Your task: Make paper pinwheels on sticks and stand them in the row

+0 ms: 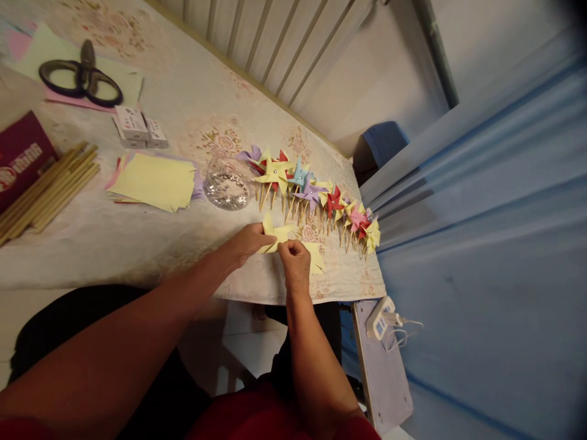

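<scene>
A yellow paper pinwheel (270, 231), partly folded, is held above the near edge of the table. My left hand (251, 241) grips it from the left, thumb across its folded middle. At its right side my right hand (295, 253) is closed in a pinch against the paper; whether a pin is between those fingertips is hidden. Beneath and beside my right hand lies a cut yellow paper sheet (316, 258). Just beyond, a clear round dish (227, 188) contains small shiny metal pieces. Finished pinwheels (312, 194) on sticks lie in a row behind my hands, in several colours.
Left of the dish lies a stack of yellow paper (153, 182). Small white boxes (135, 125), black-handled scissors (82, 79) on coloured paper, bamboo sticks (55, 189) and a dark red box (25, 159) are farther left. A power strip (380, 318) rests on a stool at right, beside a blue curtain (481, 244).
</scene>
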The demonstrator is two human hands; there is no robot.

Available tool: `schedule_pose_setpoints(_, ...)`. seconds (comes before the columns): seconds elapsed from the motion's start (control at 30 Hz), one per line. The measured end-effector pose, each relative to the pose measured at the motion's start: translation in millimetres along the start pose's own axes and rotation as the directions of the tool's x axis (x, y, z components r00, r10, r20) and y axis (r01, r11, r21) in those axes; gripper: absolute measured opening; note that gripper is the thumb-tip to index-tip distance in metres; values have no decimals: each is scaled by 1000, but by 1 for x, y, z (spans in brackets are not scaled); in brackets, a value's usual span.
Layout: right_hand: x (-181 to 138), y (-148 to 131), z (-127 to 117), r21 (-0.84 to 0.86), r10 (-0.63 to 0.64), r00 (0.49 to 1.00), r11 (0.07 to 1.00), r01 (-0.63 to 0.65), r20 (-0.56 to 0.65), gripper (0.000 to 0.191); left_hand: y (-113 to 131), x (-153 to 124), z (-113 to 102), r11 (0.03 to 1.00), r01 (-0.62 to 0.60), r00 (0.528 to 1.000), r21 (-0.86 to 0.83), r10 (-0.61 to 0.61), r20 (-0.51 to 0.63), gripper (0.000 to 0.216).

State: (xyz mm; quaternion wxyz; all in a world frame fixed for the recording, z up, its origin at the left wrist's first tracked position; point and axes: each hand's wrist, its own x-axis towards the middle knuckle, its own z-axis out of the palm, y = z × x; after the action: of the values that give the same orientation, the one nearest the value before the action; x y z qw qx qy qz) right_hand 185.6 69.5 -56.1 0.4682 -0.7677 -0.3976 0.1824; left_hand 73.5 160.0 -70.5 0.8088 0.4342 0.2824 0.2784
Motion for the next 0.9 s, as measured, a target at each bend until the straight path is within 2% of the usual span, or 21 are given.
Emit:
schedule_pose_setpoints(0.4, 0, 2, 3, -24, 6, 1000, 1000, -6, -11, 17, -3, 2, 1, 998, 17, 998, 55, -14, -54, 24)
schedule_pose_setpoints(0.7, 1, 3, 2, 37, 39, 999, 999, -39, 19, 24, -1, 1, 2, 1000, 23, 999, 21, -22, -40, 26)
schedule_pose_setpoints(0.9, 2, 6, 2, 58, 53, 998, 997, -55, 29, 25, 4, -2, 5, 997, 28, 998, 66, -24, -55, 23)
